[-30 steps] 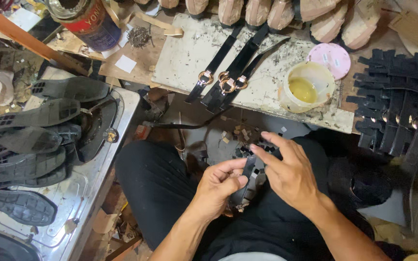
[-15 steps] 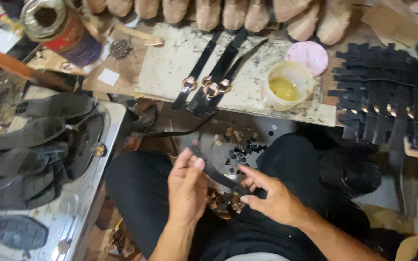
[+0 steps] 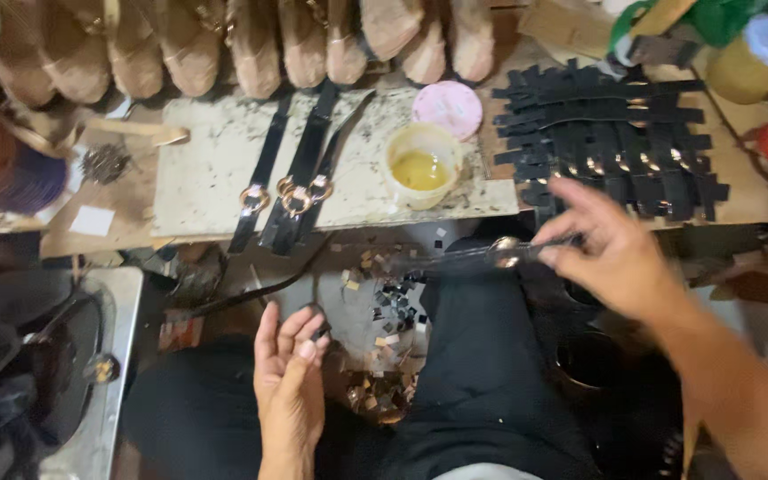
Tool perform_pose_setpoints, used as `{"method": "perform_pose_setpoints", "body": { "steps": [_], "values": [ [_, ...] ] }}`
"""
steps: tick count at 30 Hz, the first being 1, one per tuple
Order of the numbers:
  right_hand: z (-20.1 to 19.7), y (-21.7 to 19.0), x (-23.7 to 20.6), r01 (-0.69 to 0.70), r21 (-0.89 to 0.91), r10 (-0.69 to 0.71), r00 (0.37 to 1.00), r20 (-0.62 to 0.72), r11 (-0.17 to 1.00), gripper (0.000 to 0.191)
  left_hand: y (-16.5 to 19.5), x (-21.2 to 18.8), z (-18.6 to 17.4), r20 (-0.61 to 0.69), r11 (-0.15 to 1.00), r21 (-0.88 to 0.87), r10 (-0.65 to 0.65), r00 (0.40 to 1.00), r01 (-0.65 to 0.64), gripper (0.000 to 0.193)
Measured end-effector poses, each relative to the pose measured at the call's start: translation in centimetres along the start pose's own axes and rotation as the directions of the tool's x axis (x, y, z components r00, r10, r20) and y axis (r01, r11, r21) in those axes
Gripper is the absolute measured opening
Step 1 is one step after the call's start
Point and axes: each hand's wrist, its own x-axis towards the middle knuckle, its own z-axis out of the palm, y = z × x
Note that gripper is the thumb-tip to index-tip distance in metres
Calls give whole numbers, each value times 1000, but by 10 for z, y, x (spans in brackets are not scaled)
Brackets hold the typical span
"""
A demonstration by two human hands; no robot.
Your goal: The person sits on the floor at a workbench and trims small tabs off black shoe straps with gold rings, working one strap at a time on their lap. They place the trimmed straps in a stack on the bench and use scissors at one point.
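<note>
My right hand (image 3: 613,251) is raised at the right, pinching a thin black strap with a metal buckle (image 3: 501,252) that stretches out to the left, blurred by motion. It hovers just below a pile of black straps (image 3: 613,142) laid across each other on the bench. My left hand (image 3: 289,373) is low between my knees, palm up, fingers loosely curled, holding nothing I can make out. Beneath it a tray of small scraps and buckles (image 3: 375,311) lies on the floor.
A stone slab (image 3: 206,178) holds three black buckled straps (image 3: 291,191) and a yellow glue tub (image 3: 421,164) beside a pink lid (image 3: 447,108). Tan shoe soles (image 3: 251,44) line the far edge. Dark soles (image 3: 20,356) lie on a metal surface at left.
My right hand has lifted up and to the right carrying a strap toward the strap pile. My left hand has dropped and turned palm up. The view shifted.
</note>
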Motion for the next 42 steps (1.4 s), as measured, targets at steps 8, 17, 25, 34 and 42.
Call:
{"method": "perform_pose_setpoints", "body": {
  "steps": [8, 17, 25, 34, 42],
  "values": [
    [-138, 33, 59, -60, -257, -21, 953, -302, 965, 90, -26, -7, -19, 47, 990, 35, -140, 989, 138, 64],
    [-188, 68, 94, 73, -691, -383, 871, -307, 719, 82, -32, -7, -19, 65, 956, 189, -241, 968, 226, 54],
    [-86, 17, 50, 222, -776, -558, 807, -194, 591, 37, -36, 8, -9, 47, 935, 261, -262, 964, 242, 48],
    [23, 28, 12, 479, -620, -515, 846, 138, 621, 47, 43, 65, 28, 252, 475, 847, 36, 967, -239, 36],
    [60, 26, -4, 480, -474, -409, 877, 252, 738, 59, 72, 158, 70, 608, -267, 794, 355, 710, -546, 46]
  ]
}}
